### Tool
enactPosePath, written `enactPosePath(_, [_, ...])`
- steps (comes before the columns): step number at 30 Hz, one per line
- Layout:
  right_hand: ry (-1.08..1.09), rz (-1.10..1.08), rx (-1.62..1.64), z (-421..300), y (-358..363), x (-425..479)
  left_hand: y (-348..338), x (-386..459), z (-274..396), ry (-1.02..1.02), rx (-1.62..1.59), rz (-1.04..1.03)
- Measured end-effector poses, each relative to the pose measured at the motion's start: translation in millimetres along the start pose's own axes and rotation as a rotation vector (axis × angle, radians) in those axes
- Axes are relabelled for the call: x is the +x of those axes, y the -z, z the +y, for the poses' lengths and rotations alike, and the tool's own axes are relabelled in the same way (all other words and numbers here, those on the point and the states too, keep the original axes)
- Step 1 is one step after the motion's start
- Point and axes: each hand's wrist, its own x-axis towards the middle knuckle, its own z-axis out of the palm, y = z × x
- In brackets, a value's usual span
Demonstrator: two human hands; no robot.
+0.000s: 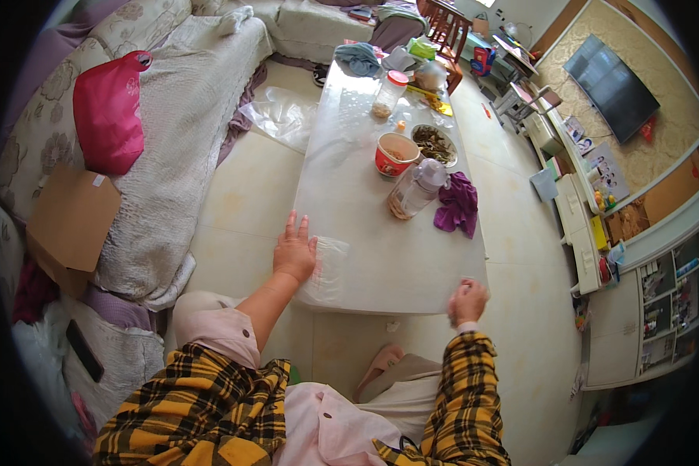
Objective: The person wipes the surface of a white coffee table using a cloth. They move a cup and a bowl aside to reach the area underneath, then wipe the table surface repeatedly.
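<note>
My left hand (295,254) rests at the left edge of a long table (378,268), fingers extended and a little apart, nothing held. Beside it, partly under its edge, lies a thin, flat, translucent plastic packet (329,269). At the near right corner of the table is my right hand (468,300), its fingers curled in. Whether anything sits inside that fist is hidden. Farther up the table stand a clear plastic bottle (410,195) with a grey lid and a crumpled purple cloth (459,205).
Behind the bottle are a red-and-white tub (394,156), a dish of dark food (434,144) and a red-lidded jar (389,96). A sofa on the left bears a pink bag (109,116), a cardboard box (73,224) and a phone (84,351). Cabinets (611,349) line the right.
</note>
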Motion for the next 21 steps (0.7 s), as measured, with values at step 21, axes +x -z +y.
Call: enactPosePath(21, [0.623,-0.177,0.514,-163.9,-32.2,-69.0,-3.4,5.0,-11.6,-0.065,-0.026,0.086])
